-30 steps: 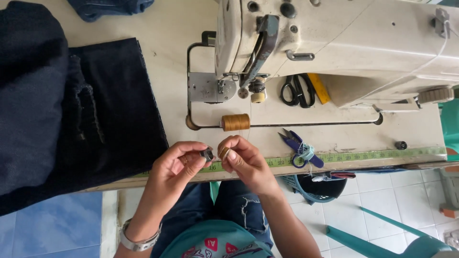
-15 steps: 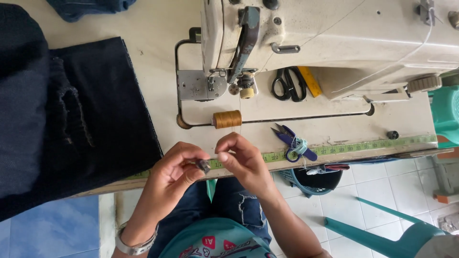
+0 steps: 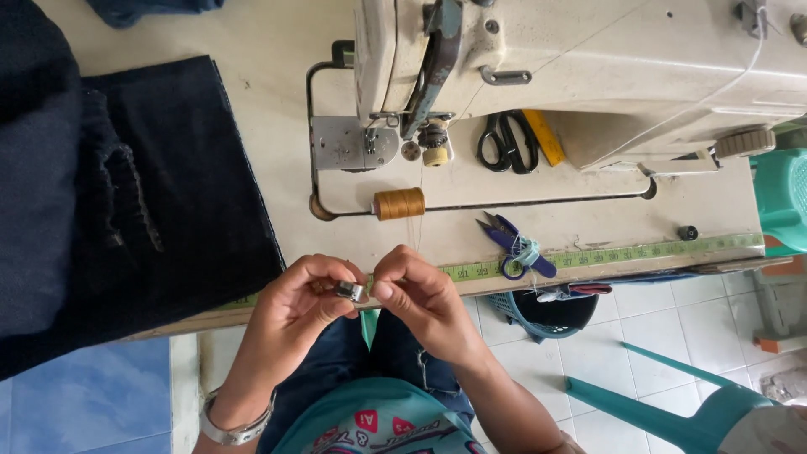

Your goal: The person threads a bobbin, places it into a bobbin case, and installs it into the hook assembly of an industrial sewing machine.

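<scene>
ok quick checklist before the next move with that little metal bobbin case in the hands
1. Bobbin case held: ok, pinched in the left hand.
2. Right hand on it: ok, fingertips meet the case.
3. Thread from the orange spool leading down to the hands: cannot tell, too fine to follow.
4. Thread snips within reach: ok, on the table edge by the tape measure.
5. Dark denim away from the needle plate: ok, lying to the side.
6. Scissors out of the way: ok, under the machine arm.
</scene>
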